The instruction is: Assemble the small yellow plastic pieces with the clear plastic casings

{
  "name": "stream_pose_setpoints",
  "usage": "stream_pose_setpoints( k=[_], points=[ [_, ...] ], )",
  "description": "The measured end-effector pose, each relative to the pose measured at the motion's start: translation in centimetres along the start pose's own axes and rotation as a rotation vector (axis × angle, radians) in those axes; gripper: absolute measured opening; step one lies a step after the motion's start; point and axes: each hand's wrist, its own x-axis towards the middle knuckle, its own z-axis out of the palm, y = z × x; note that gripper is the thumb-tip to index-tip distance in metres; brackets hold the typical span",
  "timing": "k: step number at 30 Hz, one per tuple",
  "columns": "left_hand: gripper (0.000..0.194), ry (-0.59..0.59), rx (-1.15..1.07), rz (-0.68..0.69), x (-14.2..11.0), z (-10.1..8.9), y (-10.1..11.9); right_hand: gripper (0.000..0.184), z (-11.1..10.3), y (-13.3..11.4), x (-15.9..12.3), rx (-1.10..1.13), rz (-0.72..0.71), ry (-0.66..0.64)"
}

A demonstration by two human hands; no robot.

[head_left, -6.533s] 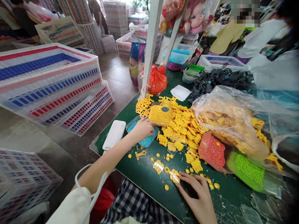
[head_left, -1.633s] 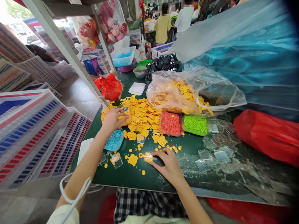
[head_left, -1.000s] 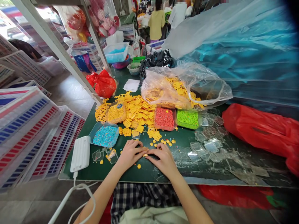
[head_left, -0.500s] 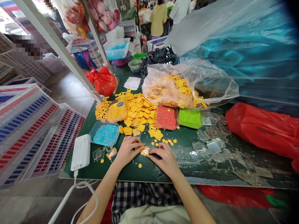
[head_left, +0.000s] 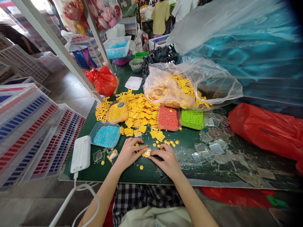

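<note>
My left hand [head_left: 129, 153] and my right hand [head_left: 167, 159] rest on the green table [head_left: 151, 171], fingertips meeting on a small yellow plastic piece [head_left: 147, 153] that both pinch. Behind them lies a heap of yellow plastic pieces [head_left: 139, 112]. Trays of beads surround it: blue [head_left: 107, 136], yellow [head_left: 117, 112], red [head_left: 167, 117] and green [head_left: 192, 119]. Loose yellow discs [head_left: 165, 143] dot the table near my fingers.
A clear bag of yellow parts [head_left: 180, 88] sits behind the trays. Clear plastic lids [head_left: 210, 148] are strewn to the right, beside a red bag [head_left: 267, 130]. A white power bank [head_left: 80, 154] with cable lies left. Stacked crates [head_left: 28, 126] stand on the floor; people stand far back.
My left hand left the bead trays and came to the yellow piece at the right hand. Over the last half second both hands stay nearly still on it.
</note>
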Motion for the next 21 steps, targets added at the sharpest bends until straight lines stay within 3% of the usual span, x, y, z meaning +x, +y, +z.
stream_pose_setpoints(
  k=[3, 5, 13, 21],
  points=[
    [0.022, 0.127, 0.07, -0.074, 0.4, -0.6, -0.7, 0.004, 0.0, 0.0, 0.0, 0.016, -0.013, 0.004],
    [0.023, 0.152, 0.153, -0.111, 1.0, -0.8, -1.0, 0.005, 0.1, 0.1, 0.0, 0.026, -0.02, 0.016],
    [0.013, -0.004, 0.262, -0.119, 3.8, -0.1, -0.9, 0.006, 0.3, 0.2, -0.1, 0.049, -0.025, 0.068],
    [0.014, -0.015, 0.243, -0.104, 3.4, 0.6, -1.3, 0.004, 0.6, 0.5, -0.1, 0.042, -0.015, 0.089]
  ],
)
